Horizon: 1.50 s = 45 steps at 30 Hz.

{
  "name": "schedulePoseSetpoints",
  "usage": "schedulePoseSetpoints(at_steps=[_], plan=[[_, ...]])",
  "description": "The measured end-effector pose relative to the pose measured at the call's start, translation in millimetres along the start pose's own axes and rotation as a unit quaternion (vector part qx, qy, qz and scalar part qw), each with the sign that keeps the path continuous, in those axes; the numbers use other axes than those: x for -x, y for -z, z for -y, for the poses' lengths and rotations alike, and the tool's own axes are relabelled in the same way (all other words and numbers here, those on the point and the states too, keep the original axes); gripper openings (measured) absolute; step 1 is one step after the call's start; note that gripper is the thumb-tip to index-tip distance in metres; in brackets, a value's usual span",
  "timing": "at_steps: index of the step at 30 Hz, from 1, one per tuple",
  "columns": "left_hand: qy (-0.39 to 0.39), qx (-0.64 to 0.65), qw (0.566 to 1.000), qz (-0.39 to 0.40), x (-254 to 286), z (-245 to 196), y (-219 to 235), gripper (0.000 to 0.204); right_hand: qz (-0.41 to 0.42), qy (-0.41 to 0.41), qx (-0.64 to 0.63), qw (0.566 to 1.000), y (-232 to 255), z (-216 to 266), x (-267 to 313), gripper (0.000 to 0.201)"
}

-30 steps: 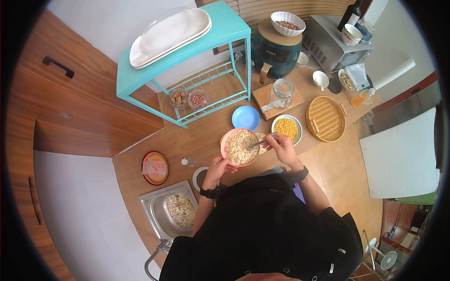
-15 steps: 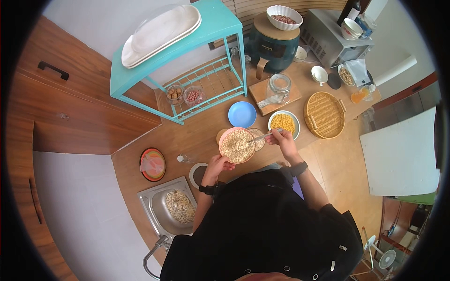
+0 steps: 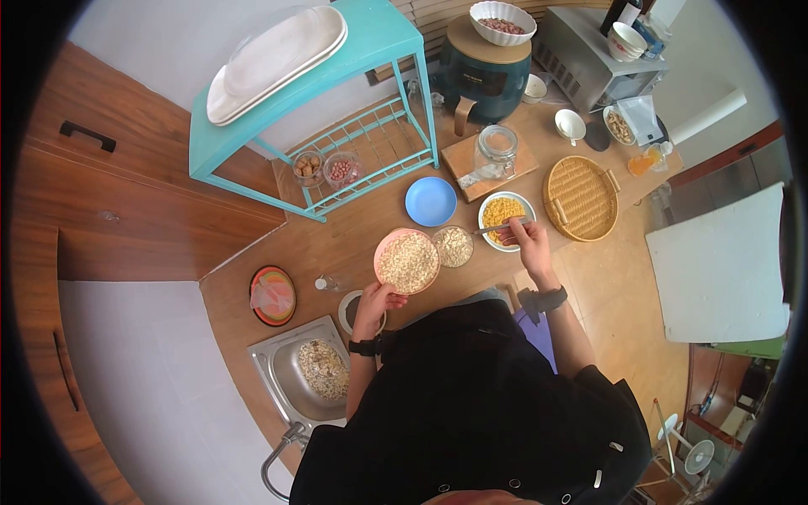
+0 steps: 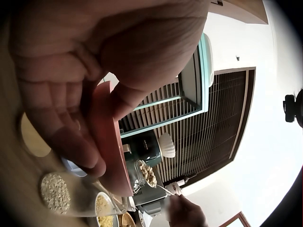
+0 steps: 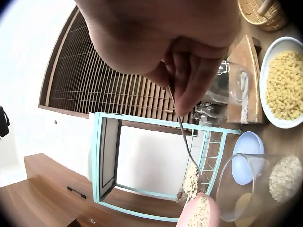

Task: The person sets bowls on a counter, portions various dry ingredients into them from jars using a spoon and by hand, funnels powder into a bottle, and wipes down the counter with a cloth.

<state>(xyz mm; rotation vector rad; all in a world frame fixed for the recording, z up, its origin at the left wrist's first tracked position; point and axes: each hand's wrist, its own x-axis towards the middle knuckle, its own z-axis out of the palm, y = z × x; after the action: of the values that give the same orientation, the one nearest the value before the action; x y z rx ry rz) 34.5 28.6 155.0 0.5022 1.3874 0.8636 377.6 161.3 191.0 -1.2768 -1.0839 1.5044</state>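
My left hand (image 3: 375, 305) grips the rim of a pink bowl (image 3: 407, 262) full of pale flakes; the left wrist view shows the thumb and fingers on either side of its wall (image 4: 106, 137). My right hand (image 3: 532, 249) pinches the handle of a metal spoon (image 3: 497, 227). In the right wrist view the spoon (image 5: 183, 135) carries a heap of flakes (image 5: 191, 181) beside the pink bowl (image 5: 208, 213). A glass jar (image 3: 454, 247) with flakes at its bottom stands right of the bowl, below the spoon.
Around the jar are a blue plate (image 3: 431, 202), a bowl of yellow pieces (image 3: 505, 220), a wooden board (image 3: 459, 156) with a glass jar (image 3: 497, 145), and a wicker tray (image 3: 581, 198). A sink (image 3: 286, 370) and small bottle (image 3: 322, 284) lie left. A turquoise rack (image 3: 404, 34) stands behind.
The spoon has come out of the pink bowl and moved right with flakes on it. My left hand has shifted the bowl left, uncovering the glass jar.
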Motion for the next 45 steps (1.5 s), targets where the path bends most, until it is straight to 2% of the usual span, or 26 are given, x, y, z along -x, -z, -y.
schedulePoseSetpoints(at_steps=[3,5,6,7,9,12,16,19,25,30,33,35,37,39,41,45], plan=[[0.0,0.007,1.0,-0.01,4.9,-1.2,4.0,0.025,0.003,0.039,0.061,0.997,-9.5,-8.3,10.6,0.029],[0.002,0.011,1.0,-0.018,6.1,-2.0,5.0,0.025,0.012,0.13,0.283,0.95,-18.9,3.8,22.4,0.023],[-0.003,0.009,1.0,-0.019,5.2,-2.4,5.5,0.025,-0.003,0.173,0.289,0.941,-21.8,0.9,24.7,0.019],[-0.008,0.007,1.0,-0.02,5.3,-4.5,4.7,0.026,-0.002,0.173,0.289,0.941,-25.1,3.2,27.4,0.019],[-0.012,0.008,1.0,-0.013,5.1,-7.6,1.8,0.026,-0.048,0.183,0.203,0.961,-29.9,11.9,33.6,0.019],[-0.007,0.002,1.0,0.001,4.8,-17.3,-8.3,0.026,-0.048,0.206,0.135,0.968,-36.3,22.9,36.0,0.02],[-0.002,-0.014,0.999,0.043,-8.0,-31.8,-29.7,0.026,-0.033,0.22,0.157,0.962,-42.9,33.3,34.7,0.021],[-0.013,-0.002,0.998,0.06,-23.7,-32.4,-44.9,0.026,-0.044,0.213,0.154,0.964,-43.9,35.5,31.6,0.021],[-0.021,0.025,0.995,0.092,-49.5,-35.5,-75.5,0.026,-0.068,0.255,0.211,0.941,-41.9,50.7,35.4,0.019],[-0.014,0.012,0.995,0.1,-61.0,-40.0,-92.3,0.029,-0.121,0.275,0.244,0.922,-18.2,52.5,30.1,0.015],[-0.01,-0.008,0.994,0.107,-64.8,-42.4,-96.4,0.031,-0.12,0.301,0.275,0.905,-5.5,55.7,25.6,0.014],[-0.005,-0.014,0.994,0.107,-66.7,-43.3,-100.4,0.031,-0.118,0.285,0.293,0.905,-4.2,56.2,23.0,0.017],[0.007,-0.019,0.994,0.105,-68.1,-40.5,-105.4,0.031,-0.081,0.171,0.265,0.945,0.1,36.3,16.3,0.02],[0.008,-0.006,0.994,0.112,-68.4,-35.9,-109.4,0.031,-0.071,0.147,0.228,0.96,2.1,7.4,6.1,0.026],[0.008,0.009,0.993,0.117,-69.2,-31.1,-110.7,0.032,-0.074,0.062,0.058,0.994,-0.4,-12.2,-0.1,0.031],[0.02,0.025,0.992,0.119,-66.1,-34.5,-107.6,0.033,-0.101,-0.039,-0.035,0.993,5.6,-41.0,-8.9,0.031]])
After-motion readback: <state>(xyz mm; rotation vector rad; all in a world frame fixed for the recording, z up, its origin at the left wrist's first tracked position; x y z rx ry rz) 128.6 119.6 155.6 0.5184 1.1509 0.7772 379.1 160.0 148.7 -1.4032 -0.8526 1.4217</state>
